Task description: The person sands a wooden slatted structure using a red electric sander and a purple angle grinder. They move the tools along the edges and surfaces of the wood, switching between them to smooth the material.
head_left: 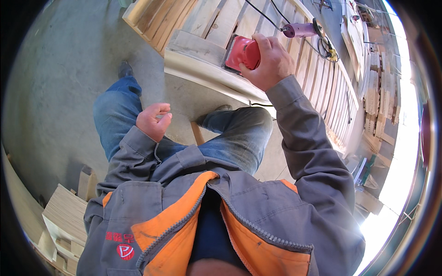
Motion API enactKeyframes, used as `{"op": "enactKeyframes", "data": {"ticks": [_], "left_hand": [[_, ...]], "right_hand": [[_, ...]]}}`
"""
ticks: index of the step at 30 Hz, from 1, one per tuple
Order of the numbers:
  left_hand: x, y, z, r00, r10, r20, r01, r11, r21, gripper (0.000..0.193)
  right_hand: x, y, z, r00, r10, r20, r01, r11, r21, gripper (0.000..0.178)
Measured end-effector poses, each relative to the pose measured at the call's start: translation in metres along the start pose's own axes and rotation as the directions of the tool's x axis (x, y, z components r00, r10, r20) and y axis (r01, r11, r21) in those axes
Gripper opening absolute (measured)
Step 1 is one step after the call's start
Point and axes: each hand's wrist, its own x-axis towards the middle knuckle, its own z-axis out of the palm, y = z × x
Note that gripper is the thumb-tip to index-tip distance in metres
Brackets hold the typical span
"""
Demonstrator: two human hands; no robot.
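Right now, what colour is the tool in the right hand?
The tool in the right hand is red; the head view shows it best.

Open room left of the slats (225,23) — over the floor (69,69). Right of the sander (246,53), grinder (299,30) and cord (264,15) stand in the way.

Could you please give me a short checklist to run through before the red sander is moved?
1. Right hand gripping the red sander: ok, its fingers are around the top.
2. Left hand away from the sander: ok, it is over by the person's legs.
3. Slatted wooden panel free of other tools: not ok, a purple power tool lies on it.
4. Jacket zipped: not ok, it hangs open.
5. Sander switched off: cannot tell, its switch position does not show.
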Motion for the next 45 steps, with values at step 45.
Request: {"op": "enactKeyframes", "data": {"ticks": [45], "left_hand": [[0.005,0.016,-0.006,0.998,0.064,-0.026,-0.065,0.996,-0.054,0.029]], "right_hand": [[0.083,-0.099,0.032,0.996,-0.014,-0.091,0.012,1.0,-0.016,0.067]]}}
